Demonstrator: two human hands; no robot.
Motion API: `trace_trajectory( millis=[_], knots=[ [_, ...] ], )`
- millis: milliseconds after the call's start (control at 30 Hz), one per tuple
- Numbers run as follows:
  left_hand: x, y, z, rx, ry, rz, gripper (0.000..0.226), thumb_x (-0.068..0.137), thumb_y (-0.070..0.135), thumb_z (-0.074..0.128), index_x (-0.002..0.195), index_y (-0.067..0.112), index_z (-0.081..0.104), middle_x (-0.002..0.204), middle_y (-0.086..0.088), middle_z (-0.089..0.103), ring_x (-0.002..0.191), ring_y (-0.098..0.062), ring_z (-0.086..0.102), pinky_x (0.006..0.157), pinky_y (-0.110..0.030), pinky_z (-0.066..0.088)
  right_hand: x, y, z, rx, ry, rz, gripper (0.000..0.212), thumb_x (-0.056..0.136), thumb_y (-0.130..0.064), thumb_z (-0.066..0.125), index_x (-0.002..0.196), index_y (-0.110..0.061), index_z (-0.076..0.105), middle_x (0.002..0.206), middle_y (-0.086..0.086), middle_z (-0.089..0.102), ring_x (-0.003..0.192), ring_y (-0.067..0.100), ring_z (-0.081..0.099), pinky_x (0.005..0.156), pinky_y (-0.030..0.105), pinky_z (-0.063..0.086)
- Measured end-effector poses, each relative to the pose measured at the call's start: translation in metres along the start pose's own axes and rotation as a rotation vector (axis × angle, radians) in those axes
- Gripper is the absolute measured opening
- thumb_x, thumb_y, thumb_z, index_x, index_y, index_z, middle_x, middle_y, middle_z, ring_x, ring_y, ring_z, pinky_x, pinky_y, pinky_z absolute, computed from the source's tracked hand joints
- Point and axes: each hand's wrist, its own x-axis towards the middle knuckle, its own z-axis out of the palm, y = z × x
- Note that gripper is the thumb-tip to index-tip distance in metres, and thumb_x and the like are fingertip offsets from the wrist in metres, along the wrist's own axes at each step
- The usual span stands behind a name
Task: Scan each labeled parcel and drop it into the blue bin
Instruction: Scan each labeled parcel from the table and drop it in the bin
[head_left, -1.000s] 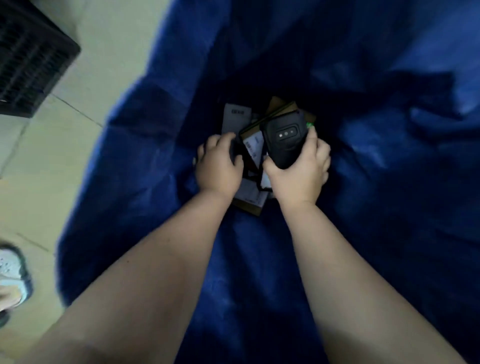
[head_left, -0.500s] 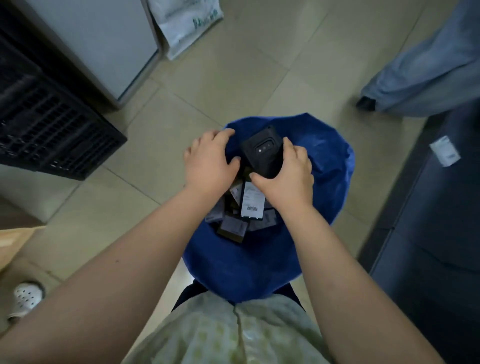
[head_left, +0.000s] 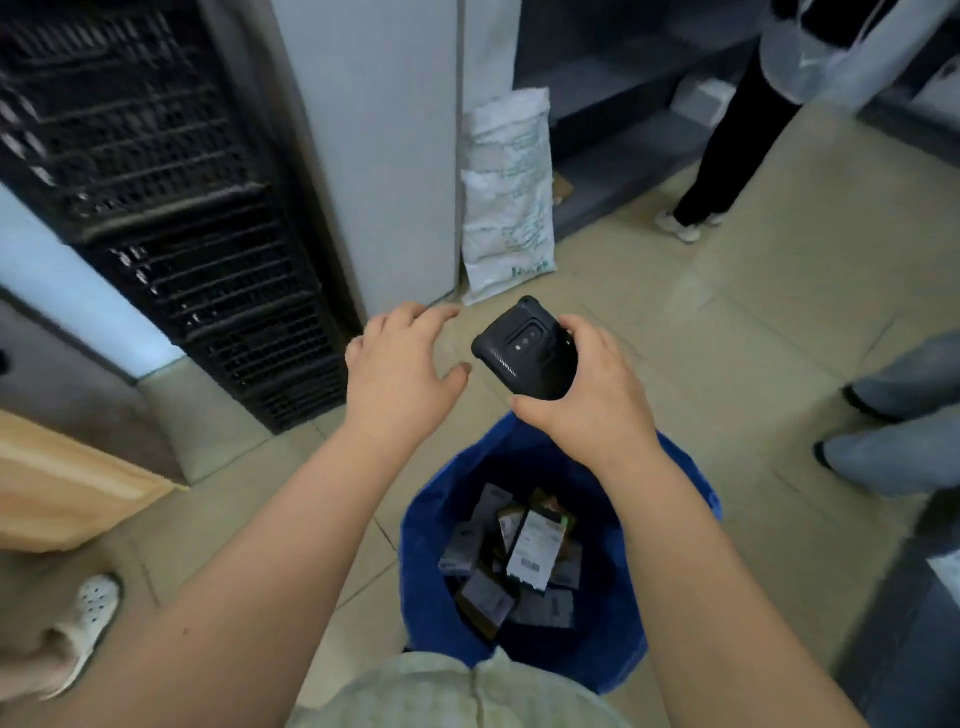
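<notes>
The labeled parcels (head_left: 535, 545) are lying piled inside the blue bin (head_left: 613, 639), and above its far rim the right hand (head_left: 587, 400) is wrapping its grip round the black scanner (head_left: 524, 353), which could be slipping loose into the bin, while the left hand (head_left: 400, 369), grip spread and empty, is rising from the bin mouth where both hands were before.

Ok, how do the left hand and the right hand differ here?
The left hand is empty, its fingers spread and relaxed; the right hand grips a black scanner. In the picture the left hand lies over the floor, left of the blue bin, while the right hand overlaps the bin's far rim. Both are bare, backs towards the camera, and neither holds a parcel.
</notes>
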Motion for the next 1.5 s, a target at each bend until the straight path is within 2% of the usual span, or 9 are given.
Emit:
trace_trajectory(
  millis=[67, 200, 467, 700, 833, 933, 1067, 1300, 1500],
  knots=[
    [-0.018, -0.001, -0.014, 0.005, 0.067, -0.092, 0.058, 0.085, 0.042, 0.068, 0.140, 0.035, 0.050, 0.139, 0.004, 0.050, 0.130, -0.027, 0.041, 0.104, -0.045, 0.035, -0.006, -0.013, -0.003, 0.001, -0.026, -0.081, 0.076, 0.066, -0.034, 0.079, 0.133, -0.032, 0.045, 0.119, -0.009, 0.048, 0.115, 0.018, 0.047, 0.099, 0.044, 0.044],
    [-0.069, -0.014, -0.033, 0.031, 0.191, -0.293, 0.059, 0.084, 0.044, 0.069, 0.139, 0.035, 0.050, 0.139, 0.004, 0.052, 0.129, -0.028, 0.044, 0.102, -0.045, 0.038, -0.026, -0.030, 0.002, -0.015, -0.104, -0.244, 0.077, 0.066, -0.035, 0.078, 0.135, -0.031, 0.044, 0.123, -0.007, 0.049, 0.117, 0.020, 0.046, 0.101, 0.045, 0.042],
    [-0.223, -0.065, -0.067, 0.059, 0.369, -0.820, 0.059, 0.084, 0.049, 0.068, 0.139, 0.037, 0.050, 0.140, 0.001, 0.052, 0.131, -0.029, 0.042, 0.102, -0.046, 0.039, -0.100, -0.071, 0.058, -0.165, -0.397, -0.596, 0.085, 0.072, -0.038, 0.076, 0.145, -0.031, 0.031, 0.136, -0.006, 0.042, 0.123, 0.022, 0.042, 0.104, 0.044, 0.037],
    [-0.382, -0.088, -0.100, 0.140, 0.508, -1.174, 0.057, 0.087, 0.048, 0.064, 0.141, 0.036, 0.049, 0.142, 0.001, 0.050, 0.131, -0.031, 0.040, 0.103, -0.049, 0.035, -0.206, -0.126, 0.117, -0.225, -0.602, -0.911, 0.075, 0.070, -0.036, 0.076, 0.136, -0.031, 0.040, 0.128, -0.003, 0.048, 0.119, 0.025, 0.045, 0.099, 0.044, 0.039],
    [-0.474, -0.098, -0.113, 0.193, 0.636, -1.278, 0.051, 0.087, 0.045, 0.065, 0.135, 0.033, 0.054, 0.140, 0.000, 0.051, 0.131, -0.031, 0.039, 0.105, -0.047, 0.033, -0.290, -0.162, 0.144, -0.245, -0.656, -1.116, 0.066, 0.069, -0.034, 0.074, 0.128, -0.032, 0.045, 0.121, -0.004, 0.051, 0.113, 0.026, 0.048, 0.094, 0.045, 0.042],
    [-0.557, -0.110, -0.131, 0.204, 0.688, -1.387, 0.058, 0.087, 0.049, 0.065, 0.141, 0.034, 0.049, 0.143, -0.001, 0.049, 0.135, -0.031, 0.036, 0.109, -0.050, 0.030, -0.365, -0.191, 0.170, -0.218, -0.701, -1.235, 0.055, 0.066, -0.035, 0.073, 0.114, -0.032, 0.049, 0.111, -0.006, 0.056, 0.107, 0.027, 0.055, 0.088, 0.045, 0.047],
    [-0.690, -0.123, -0.159, 0.222, 0.752, -1.554, 0.060, 0.088, 0.049, 0.064, 0.143, 0.034, 0.046, 0.146, -0.002, 0.045, 0.137, -0.030, 0.032, 0.113, -0.052, 0.029, -0.483, -0.230, 0.204, -0.147, -0.817, -1.385, 0.066, 0.066, -0.036, 0.078, 0.124, -0.030, 0.046, 0.121, -0.001, 0.055, 0.115, 0.029, 0.053, 0.095, 0.051, 0.047],
    [-0.890, -0.121, -0.187, 0.259, 0.883, -1.828, 0.058, 0.088, 0.046, 0.063, 0.143, 0.034, 0.046, 0.145, -0.002, 0.046, 0.137, -0.032, 0.032, 0.109, -0.051, 0.030, -0.687, -0.268, 0.257, -0.093, -1.014, -1.621, 0.077, 0.067, -0.041, 0.083, 0.133, -0.033, 0.045, 0.124, -0.004, 0.055, 0.116, 0.026, 0.051, 0.095, 0.043, 0.042],
    [-1.000, -0.124, -0.191, 0.250, 0.975, -1.993, 0.060, 0.087, 0.048, 0.065, 0.142, 0.038, 0.046, 0.147, 0.001, 0.044, 0.138, -0.029, 0.030, 0.110, -0.048, 0.028, -0.819, -0.283, 0.286, -0.117, -1.138, -1.783, 0.065, 0.064, -0.037, 0.083, 0.120, -0.032, 0.049, 0.111, -0.007, 0.056, 0.103, 0.021, 0.056, 0.085, 0.040, 0.048]
  ],
)
